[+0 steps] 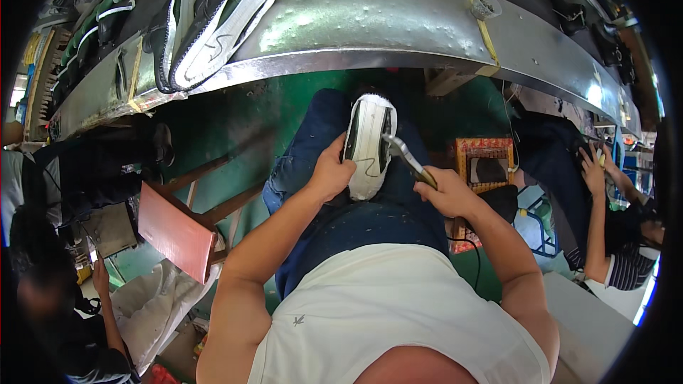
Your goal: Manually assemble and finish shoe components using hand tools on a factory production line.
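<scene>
- While the left hand [331,172] grips the shoe [367,171] by its left side, sole up over the lap [313,124], the right hand [451,193] holds the tool [414,162].
- The metal head [398,145] is at the shoe's right edge; I cannot tell how hard it bears there.
- Bracing the shoe firmly against the lap should stop it rolling under force.
- The left hand is best placed clear of the head's path.
- Short, even moves along the edge would likely mark the shoe least.
- Elbow room matters near the tabletop [370,21].
</scene>
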